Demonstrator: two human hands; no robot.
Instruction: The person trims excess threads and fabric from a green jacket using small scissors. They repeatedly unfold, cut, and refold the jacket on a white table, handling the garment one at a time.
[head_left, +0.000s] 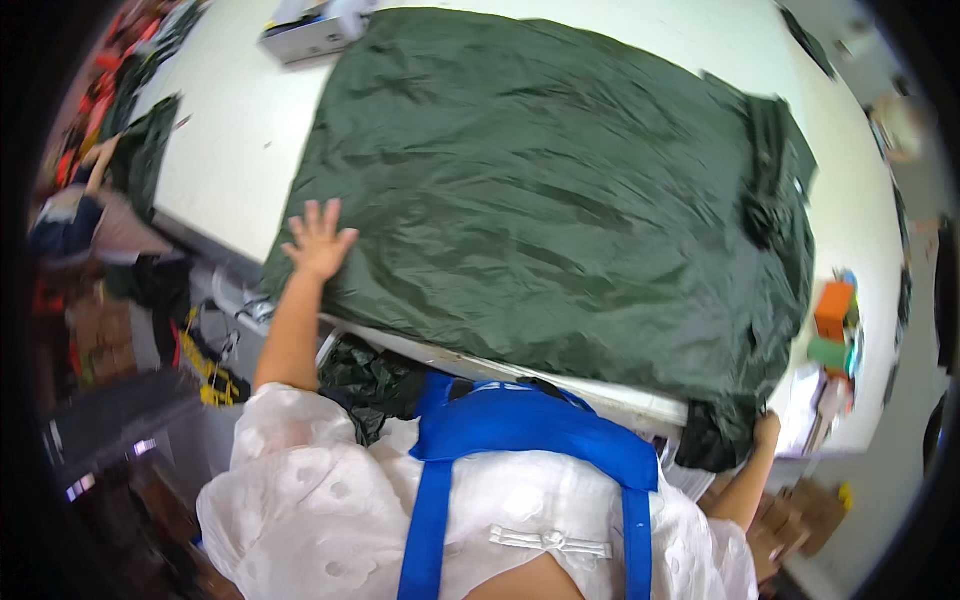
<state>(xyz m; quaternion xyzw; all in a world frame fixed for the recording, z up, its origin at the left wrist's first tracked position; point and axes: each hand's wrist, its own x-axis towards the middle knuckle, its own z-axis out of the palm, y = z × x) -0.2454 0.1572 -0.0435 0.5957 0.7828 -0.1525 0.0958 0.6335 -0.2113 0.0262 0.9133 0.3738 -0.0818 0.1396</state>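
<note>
A large piece of dark green, crinkled thin fabric (530, 200) lies spread over the white table. My left hand (320, 245) rests on its left side, palm down with fingers spread. At the near right corner, my right hand (767, 428) pinches the edge of the fabric, which hangs over the table's front edge there. Gathered, bunched folds (768, 185) run along the right side of the fabric. Whether it is a finished garment, I cannot tell.
A small light box (318, 32) holding items sits at the far left. On the right edge are an orange block (834, 308), a green block (830, 352) and papers (802, 405). More dark green fabric (365, 385) lies below the table. Another person (95, 225) works at the left.
</note>
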